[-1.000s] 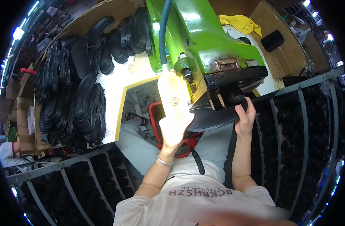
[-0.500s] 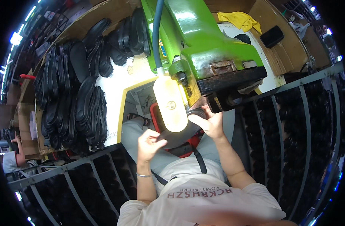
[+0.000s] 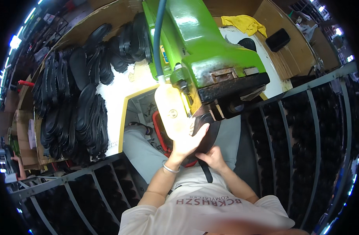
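A black shoe sole is held nearly upright under the head of a green machine, its upper end close to the machine's working parts. My left hand is closed on the sole's left side, thumb against it; lamp glare washes out some of its fingers. Lower down, my right hand pinches the sole's near end between thumb and fingers. A bright oblong lamp on a blue-grey hose hangs just beside my left hand and partly covers the view there.
Black soles are heaped on the white table at left. A yellow cloth and a black phone-like object lie on cardboard at right. Below the hands sits a red container. Metal racks of dark items flank my seat.
The sole has swung from lying crosswise to nearly upright. My left hand moved right and up to its side; my right hand dropped from the machine head to the near end.
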`<state>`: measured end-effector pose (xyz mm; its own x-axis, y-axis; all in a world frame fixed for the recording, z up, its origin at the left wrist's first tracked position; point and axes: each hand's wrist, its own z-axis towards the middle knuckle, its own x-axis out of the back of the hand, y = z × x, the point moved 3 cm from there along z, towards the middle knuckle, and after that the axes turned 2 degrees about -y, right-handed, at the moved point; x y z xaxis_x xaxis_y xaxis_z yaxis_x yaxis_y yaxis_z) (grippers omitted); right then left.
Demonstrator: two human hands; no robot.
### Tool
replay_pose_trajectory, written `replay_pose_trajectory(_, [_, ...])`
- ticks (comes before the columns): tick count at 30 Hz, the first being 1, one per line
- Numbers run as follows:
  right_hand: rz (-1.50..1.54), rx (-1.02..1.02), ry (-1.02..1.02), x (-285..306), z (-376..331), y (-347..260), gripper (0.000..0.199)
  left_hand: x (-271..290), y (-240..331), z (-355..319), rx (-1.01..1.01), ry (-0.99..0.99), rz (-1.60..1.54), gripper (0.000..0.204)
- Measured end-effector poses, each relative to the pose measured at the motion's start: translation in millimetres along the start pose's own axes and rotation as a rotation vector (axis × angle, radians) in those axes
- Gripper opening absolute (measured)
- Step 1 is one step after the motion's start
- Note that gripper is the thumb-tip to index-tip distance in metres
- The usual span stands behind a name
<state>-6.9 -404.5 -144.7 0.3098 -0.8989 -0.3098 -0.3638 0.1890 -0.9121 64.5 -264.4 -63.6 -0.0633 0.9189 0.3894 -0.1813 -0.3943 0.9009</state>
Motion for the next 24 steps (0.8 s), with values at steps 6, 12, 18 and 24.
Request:
replay_pose_trajectory(6, [0.282,-0.065,0.049,25,-25,7,0.035,-4,-3,-15,0.15,0.054,-0.361,0.013])
replay_pose_trajectory(12, [0.118,0.144,0.344,68,-24,-39,0.022,-2,-3,-16,0.223,0.096,-0.351,0.017])
replay_pose_trajectory(18, [-0.094,0.457,0.479,79,19,-105,0.018,21,-7,-5,0.07,0.065,-0.314,0.023])
replay_pose_trajectory(24, [-0.304,0.609,0.339,49,55,-119,0.014,56,-24,-16,0.054,0.099,-0.586,0.035])
